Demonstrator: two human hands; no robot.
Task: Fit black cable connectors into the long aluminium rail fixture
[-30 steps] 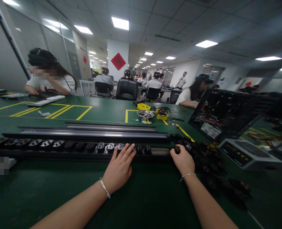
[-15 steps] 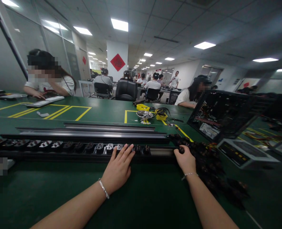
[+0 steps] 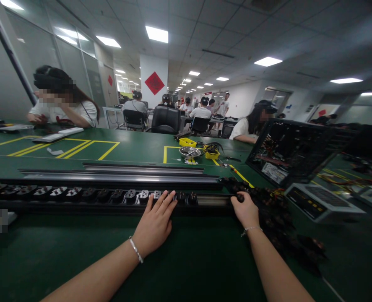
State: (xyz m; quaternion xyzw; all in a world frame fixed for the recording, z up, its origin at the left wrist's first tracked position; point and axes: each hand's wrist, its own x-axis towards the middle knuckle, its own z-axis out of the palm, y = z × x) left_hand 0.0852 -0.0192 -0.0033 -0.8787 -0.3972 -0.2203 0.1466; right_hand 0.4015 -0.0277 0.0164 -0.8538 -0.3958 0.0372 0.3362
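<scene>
A long black rail point(image 3: 214, 200) lies across the green table, with a row of black and light plug-like modules point(image 3: 74, 192) seated along its left and middle part. My left hand point(image 3: 156, 224) rests on the row with its fingers spread. At the rail's right end, the thumb and fingers of my right hand point(image 3: 246, 208) are closed round a small dark module point(image 3: 238, 197). Bare channel shows between the last seated module and my right hand. A heap of dark modules point(image 3: 277, 218) lies to the right of that hand.
Behind the rail lie further metal rails point(image 3: 123, 178). Farther back stand a metal bowl point(image 3: 189, 152) and yellow trays point(image 3: 187, 142). An open computer case point(image 3: 294, 151) and a grey power supply point(image 3: 324, 205) stand on the right. People sit across the table.
Both hands keep nearly the same places on the rail. The person at the far left has drawn a hand back from the table. The view has shifted slightly.
</scene>
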